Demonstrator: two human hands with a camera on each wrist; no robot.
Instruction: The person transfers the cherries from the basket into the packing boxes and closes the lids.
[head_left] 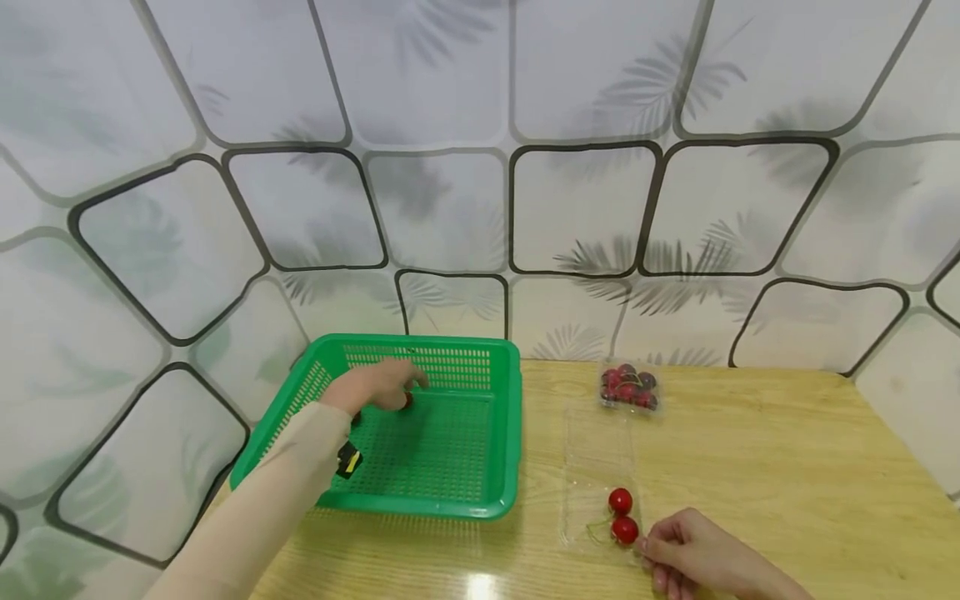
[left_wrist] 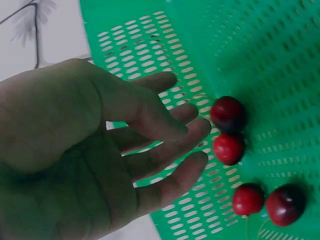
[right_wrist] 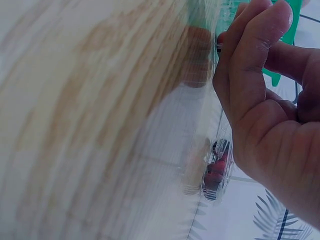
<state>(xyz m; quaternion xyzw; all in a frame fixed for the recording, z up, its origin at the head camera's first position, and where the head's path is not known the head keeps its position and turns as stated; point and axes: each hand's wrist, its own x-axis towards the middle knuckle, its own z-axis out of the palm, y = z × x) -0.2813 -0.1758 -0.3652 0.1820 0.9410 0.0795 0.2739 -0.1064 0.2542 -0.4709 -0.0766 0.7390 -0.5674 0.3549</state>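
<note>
My left hand (head_left: 378, 385) reaches into a green plastic basket (head_left: 508, 433). In the left wrist view its fingers are loosely bent and hold nothing, with the tips close to a dark red cherry (left_wrist: 228, 114) and a brighter cherry (left_wrist: 229, 149). Two more stemmed cherries, one red (left_wrist: 248, 199) and one darker (left_wrist: 286, 205), lie lower in that view. On the table, my right hand (head_left: 693, 550) pinches the near right corner of an opened clear plastic box (head_left: 581, 500). Inside the box sit two red cherries, one farther (head_left: 620, 501) and one nearer (head_left: 625, 530), with a green stem.
A second clear box (head_left: 628, 388), filled with several dark red cherries, stands farther back on the wooden table (head_left: 772, 467). Behind the table rises a patterned wall (head_left: 585, 208). The basket's raised rim surrounds my left hand.
</note>
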